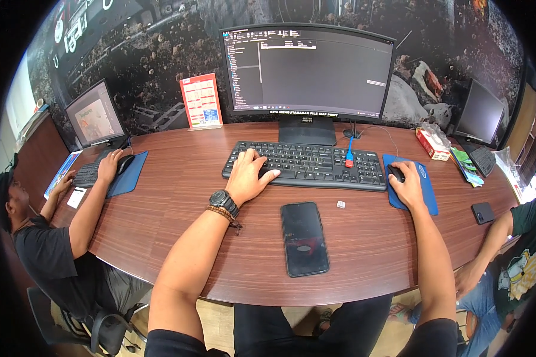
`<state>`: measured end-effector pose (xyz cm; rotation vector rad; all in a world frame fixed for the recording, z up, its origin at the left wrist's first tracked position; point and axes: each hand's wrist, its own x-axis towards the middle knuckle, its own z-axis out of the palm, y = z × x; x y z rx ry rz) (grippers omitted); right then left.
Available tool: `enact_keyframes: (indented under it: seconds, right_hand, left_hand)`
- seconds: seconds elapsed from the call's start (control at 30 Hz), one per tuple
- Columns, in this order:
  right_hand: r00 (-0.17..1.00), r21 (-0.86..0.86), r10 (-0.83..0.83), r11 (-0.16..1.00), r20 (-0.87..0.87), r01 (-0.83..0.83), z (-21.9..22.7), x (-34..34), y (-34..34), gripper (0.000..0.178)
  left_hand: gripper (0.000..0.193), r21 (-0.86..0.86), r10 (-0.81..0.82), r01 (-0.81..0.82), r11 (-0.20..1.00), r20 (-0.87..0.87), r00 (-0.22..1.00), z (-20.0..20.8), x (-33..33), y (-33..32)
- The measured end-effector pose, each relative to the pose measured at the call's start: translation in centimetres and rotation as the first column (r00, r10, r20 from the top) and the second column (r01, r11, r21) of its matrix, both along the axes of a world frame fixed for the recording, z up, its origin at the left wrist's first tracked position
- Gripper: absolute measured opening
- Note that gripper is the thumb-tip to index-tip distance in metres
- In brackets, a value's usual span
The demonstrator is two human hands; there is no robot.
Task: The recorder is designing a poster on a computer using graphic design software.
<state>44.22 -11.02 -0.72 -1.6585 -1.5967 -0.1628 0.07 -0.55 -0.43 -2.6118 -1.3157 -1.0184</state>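
Seated at a curved wooden desk (161,196): left hand (248,174) on black keyboard (315,163), right hand (406,185) over black mouse (395,172).

Left hand flat, fingers spread loose on the keyboard's left keys, gripping nothing; wristwatch (223,200) and bead bracelet at the wrist. Right hand cupped closed around the mouse on a blue mouse pad (426,193), right of the keyboard. Near, between the forearms: dark phone (304,238), face up. Far: wide monitor (307,71), dark screen, with a red-and-white card stand (201,101) to its left. Red-and-blue cable plug (349,159) lies on the keyboard's right part. Another person far left works a second keyboard; another's arm at right. Dark mural wall behind.
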Motion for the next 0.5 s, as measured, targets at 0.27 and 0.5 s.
enact_keyframes:
  seconds: [0.27, 0.5]
  right_hand:
    - [1.000, 0.000, 0.003, 1.000, -0.005, -0.003, -0.01, -0.15, -0.12, 0.036]
    - [1.000, 0.011, 0.005, 1.000, -0.001, -0.005, -0.04, -0.06, -0.03, 0.036]
  left_hand:
    - [0.056, 0.026, -0.009, 0.009, 1.000, 0.002, 1.000, -0.05, -0.06, -0.10]
    - [0.056, 0.020, -0.009, 0.009, 1.000, 0.003, 1.000, -0.07, 0.00, 0.00]
